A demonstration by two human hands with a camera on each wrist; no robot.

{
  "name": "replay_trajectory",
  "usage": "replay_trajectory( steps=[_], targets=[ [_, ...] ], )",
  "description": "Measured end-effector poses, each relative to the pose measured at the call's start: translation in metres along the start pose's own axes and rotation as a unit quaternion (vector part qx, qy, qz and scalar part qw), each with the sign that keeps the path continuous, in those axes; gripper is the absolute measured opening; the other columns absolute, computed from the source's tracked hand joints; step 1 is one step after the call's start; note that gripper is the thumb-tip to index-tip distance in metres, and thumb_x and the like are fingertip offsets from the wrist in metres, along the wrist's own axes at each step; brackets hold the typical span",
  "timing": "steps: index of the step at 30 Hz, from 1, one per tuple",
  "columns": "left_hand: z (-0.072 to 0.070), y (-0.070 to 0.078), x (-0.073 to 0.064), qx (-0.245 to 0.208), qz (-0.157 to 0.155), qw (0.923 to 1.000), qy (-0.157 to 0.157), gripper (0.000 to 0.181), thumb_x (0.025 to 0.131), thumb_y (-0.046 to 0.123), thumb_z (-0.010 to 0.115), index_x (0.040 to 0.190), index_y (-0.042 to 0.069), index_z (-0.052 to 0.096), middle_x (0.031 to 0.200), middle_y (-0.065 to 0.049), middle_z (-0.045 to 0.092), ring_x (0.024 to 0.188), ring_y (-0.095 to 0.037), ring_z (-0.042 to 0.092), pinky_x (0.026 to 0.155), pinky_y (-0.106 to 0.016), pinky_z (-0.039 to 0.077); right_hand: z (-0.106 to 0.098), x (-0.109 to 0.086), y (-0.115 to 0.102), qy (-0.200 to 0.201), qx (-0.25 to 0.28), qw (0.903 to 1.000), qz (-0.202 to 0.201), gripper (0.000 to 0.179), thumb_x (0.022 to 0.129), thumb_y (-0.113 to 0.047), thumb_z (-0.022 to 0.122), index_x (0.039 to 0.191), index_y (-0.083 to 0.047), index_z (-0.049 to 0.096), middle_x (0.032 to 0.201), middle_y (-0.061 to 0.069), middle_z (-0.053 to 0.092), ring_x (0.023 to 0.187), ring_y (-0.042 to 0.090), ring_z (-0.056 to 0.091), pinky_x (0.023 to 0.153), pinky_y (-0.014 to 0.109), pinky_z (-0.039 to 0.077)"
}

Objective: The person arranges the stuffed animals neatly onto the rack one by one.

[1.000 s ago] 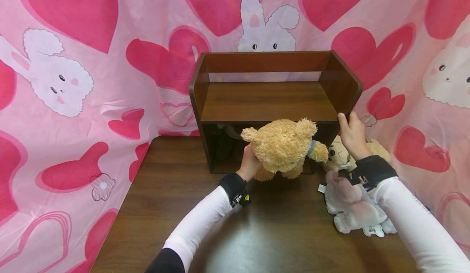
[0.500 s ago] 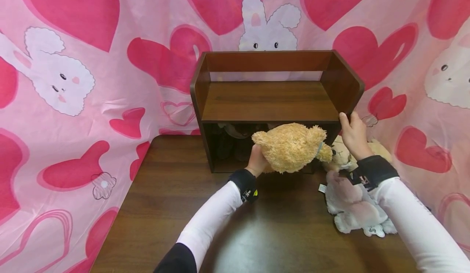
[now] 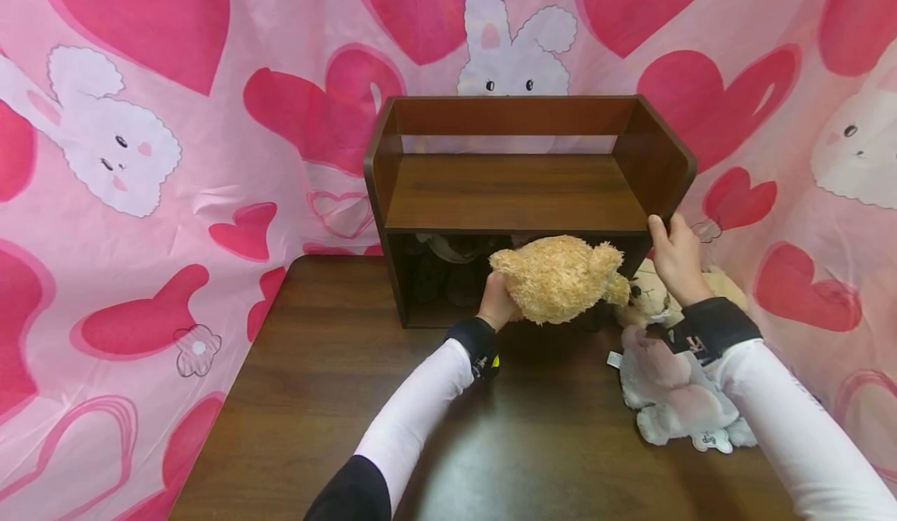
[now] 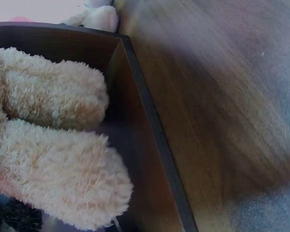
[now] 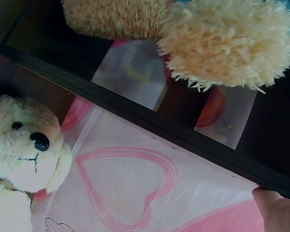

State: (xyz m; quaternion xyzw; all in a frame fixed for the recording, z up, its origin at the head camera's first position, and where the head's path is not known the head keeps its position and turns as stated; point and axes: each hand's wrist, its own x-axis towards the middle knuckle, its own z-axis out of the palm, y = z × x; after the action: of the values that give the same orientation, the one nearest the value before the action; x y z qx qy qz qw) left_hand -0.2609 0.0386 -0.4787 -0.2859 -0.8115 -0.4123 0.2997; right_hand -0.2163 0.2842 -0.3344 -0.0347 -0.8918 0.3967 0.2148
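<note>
The left hand (image 3: 496, 301) is clamped on a yellow teddy bear (image 3: 557, 281), its thumb side pressed into the fur; the bear hides most of the fingers. The bear is just to the right of this hand, tipped forward with the back of its head uppermost, at the mouth of the shelf's lower compartment. In the left wrist view its two legs (image 4: 63, 169) point in between the compartment walls.

Ahead of the left hand, and a little to its left, dim stuffed toys (image 3: 454, 250) sit inside that compartment; their shapes are too dark to make out.

The right hand (image 3: 677, 260) grips the front edge of the brown wooden shelf (image 3: 515, 194) at its right side, thumb on the edge. The bear lies to the left of this hand, apart from it. Partly behind and below the right hand is a cream toy dog (image 3: 648, 293), and nearer the person, below the wrist, a grey-pink stuffed toy (image 3: 676, 388) lies on the table (image 3: 315, 404).
</note>
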Motion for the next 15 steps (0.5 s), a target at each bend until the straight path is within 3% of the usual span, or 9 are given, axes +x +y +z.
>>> replay_trajectory(
  steps=[5,7,10,12,15],
  targets=[
    [0.055,-0.06,-0.009,0.03,0.027,0.9987,0.032,0.017,0.085,0.023,0.053,0.096,0.013,0.061,0.09,0.004,0.062,0.09,-0.004,0.056,0.081,-0.018,0.043,0.0,0.001,-0.001,0.003,-0.001,1.0,-0.001,0.044,0.097,-0.03,0.033,0.113,0.009,0.045,0.107,0.034,0.051,0.103,0.046,0.046,0.082,0.055,0.033],
    [0.048,-0.047,-0.006,0.021,0.005,0.9995,0.023,0.013,0.086,0.021,0.054,0.091,0.012,0.061,0.086,0.002,0.061,0.086,-0.006,0.057,0.077,-0.019,0.045,0.0,0.001,-0.001,0.004,-0.001,1.0,0.0,0.044,0.097,-0.03,0.033,0.113,0.009,0.045,0.106,0.034,0.051,0.102,0.046,0.046,0.082,0.055,0.034],
    [0.024,-0.014,-0.001,-0.03,-0.054,0.9981,0.007,0.009,0.082,0.013,0.06,0.087,0.007,0.063,0.082,-0.003,0.063,0.081,-0.013,0.06,0.073,-0.021,0.047,0.0,0.0,-0.001,0.002,0.0,1.0,0.001,0.044,0.097,-0.03,0.033,0.113,0.009,0.045,0.107,0.033,0.051,0.102,0.045,0.046,0.081,0.055,0.034],
    [0.008,0.008,0.004,-0.054,-0.123,0.9909,-0.01,0.009,0.078,0.007,0.063,0.087,0.003,0.064,0.082,-0.008,0.065,0.081,-0.017,0.061,0.072,-0.021,0.047,0.0,0.0,-0.002,0.0,0.002,1.0,0.0,0.045,0.097,-0.031,0.033,0.115,0.009,0.044,0.108,0.034,0.05,0.102,0.045,0.046,0.081,0.055,0.034],
    [0.005,0.013,0.007,-0.074,-0.184,0.9799,-0.02,0.013,0.077,0.005,0.065,0.089,0.001,0.064,0.085,-0.01,0.066,0.082,-0.018,0.062,0.071,-0.018,0.047,-0.001,-0.001,-0.002,-0.003,0.003,1.0,0.0,0.046,0.098,-0.031,0.032,0.116,0.009,0.044,0.108,0.034,0.05,0.102,0.045,0.046,0.081,0.054,0.034]
  ],
)
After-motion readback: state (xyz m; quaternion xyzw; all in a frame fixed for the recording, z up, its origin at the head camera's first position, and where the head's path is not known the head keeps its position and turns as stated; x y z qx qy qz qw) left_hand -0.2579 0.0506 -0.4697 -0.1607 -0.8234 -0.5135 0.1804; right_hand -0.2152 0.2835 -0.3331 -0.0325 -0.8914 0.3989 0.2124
